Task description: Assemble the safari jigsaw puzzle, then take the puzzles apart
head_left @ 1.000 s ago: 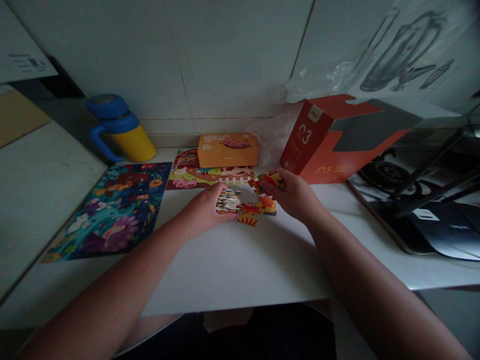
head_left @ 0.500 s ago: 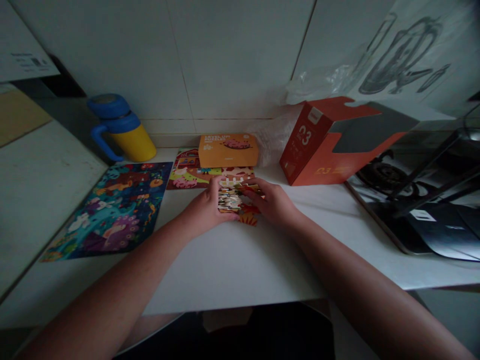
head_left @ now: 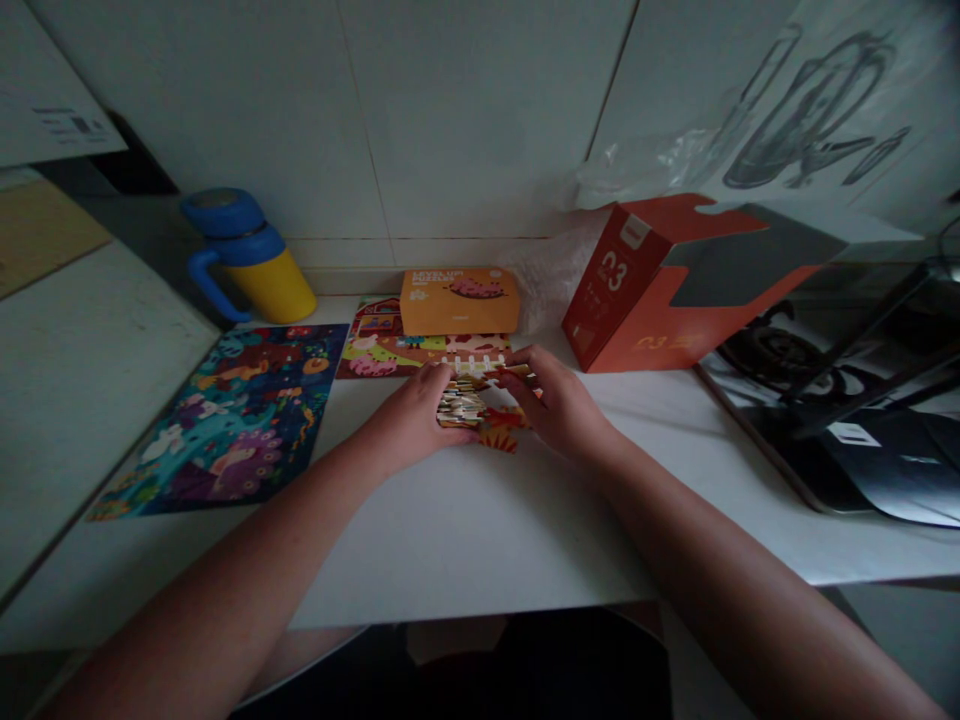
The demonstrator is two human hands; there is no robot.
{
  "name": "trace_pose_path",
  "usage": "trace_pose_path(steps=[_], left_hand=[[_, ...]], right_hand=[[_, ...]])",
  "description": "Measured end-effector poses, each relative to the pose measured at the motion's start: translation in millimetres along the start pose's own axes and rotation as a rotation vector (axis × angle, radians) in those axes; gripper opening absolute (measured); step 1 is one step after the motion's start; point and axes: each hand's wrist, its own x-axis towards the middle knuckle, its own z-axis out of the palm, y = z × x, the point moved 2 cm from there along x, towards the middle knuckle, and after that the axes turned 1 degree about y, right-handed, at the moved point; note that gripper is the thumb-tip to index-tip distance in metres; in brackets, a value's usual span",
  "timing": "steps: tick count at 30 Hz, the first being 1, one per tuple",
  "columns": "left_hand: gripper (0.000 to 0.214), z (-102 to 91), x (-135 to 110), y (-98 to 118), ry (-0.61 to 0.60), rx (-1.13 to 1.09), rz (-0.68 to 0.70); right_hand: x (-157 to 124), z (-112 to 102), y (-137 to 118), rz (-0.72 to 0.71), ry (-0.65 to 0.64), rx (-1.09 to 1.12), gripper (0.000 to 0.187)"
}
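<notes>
A thick stack of puzzle pieces (head_left: 460, 405) sits in my left hand (head_left: 420, 410), thumb on top and fingers around its side. My right hand (head_left: 553, 400), just to the right of the stack, pinches a puzzle piece (head_left: 519, 371) between thumb and fingers. Below and between the hands, orange-and-red puzzle pieces (head_left: 498, 438) lie on the white tabletop (head_left: 450, 540). Directly behind the hands is a farm picture sheet (head_left: 367, 362), partly covered by an orange puzzle box (head_left: 459, 315).
A dark blue animal picture (head_left: 247, 420) lies at the left, with a blue-and-yellow jug (head_left: 262, 275) behind it. An open red-orange box (head_left: 660, 300) and crumpled clear plastic (head_left: 555, 270) stand back right. A black appliance (head_left: 877, 430) occupies the right end.
My right hand has drawn slightly right, away from the stack, with a piece in its fingers. My left hand keeps its hold on the stack. The camera view has shifted slightly.
</notes>
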Motion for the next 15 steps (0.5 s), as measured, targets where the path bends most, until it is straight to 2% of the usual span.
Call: trace_pose_path(steps=[4,7,10,13,15], left_hand=[[0.075,0.7,1,-2,0.030,-0.032,-0.021],[0.077,0.1,1,-3,0.038,-0.090,0.001],[0.078,-0.2,0,-4,0.006,-0.087,-0.002],[0.088,-0.4,-1,-4,-0.015,-0.041,-0.053],[0.094,-1.0,-2,-3,-0.030,-0.037,-0.076]], right_hand=[[-4,-11,-6,-0.058,-0.010,0.074,0.022],[-7,-9,-14,-0.143,-0.123,0.165,0.027],[-9,0,-18,-0.199,-0.223,0.129,0.021],[-9,9,-19,-0.176,-0.245,0.041,0.015],[-9,12,-20,-0.126,-0.215,0.004,0.019]])
